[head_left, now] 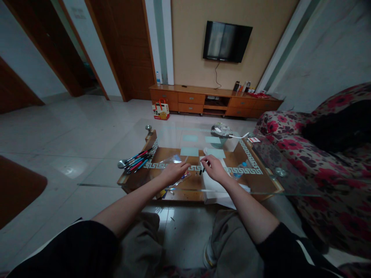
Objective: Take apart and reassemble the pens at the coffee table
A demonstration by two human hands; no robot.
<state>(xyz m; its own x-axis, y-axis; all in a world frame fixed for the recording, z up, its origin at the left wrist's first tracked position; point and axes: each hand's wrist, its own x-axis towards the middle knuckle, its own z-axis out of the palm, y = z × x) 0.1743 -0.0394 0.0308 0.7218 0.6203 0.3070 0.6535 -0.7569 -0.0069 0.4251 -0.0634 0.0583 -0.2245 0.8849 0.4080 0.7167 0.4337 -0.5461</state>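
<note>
"What's on the glass table (169, 151)?"

"Loose bundle of slim pens (138, 159), black, blue and red, at the left."

"Hands?"

"Left hand (175, 172): can't tell its grip. Right hand (214, 167): fingertips pinching a short black piece (203, 169)."

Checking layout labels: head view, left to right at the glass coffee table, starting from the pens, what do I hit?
Pile of pens → left hand → right hand → blue-capped bottle → red-and-white card.
</note>
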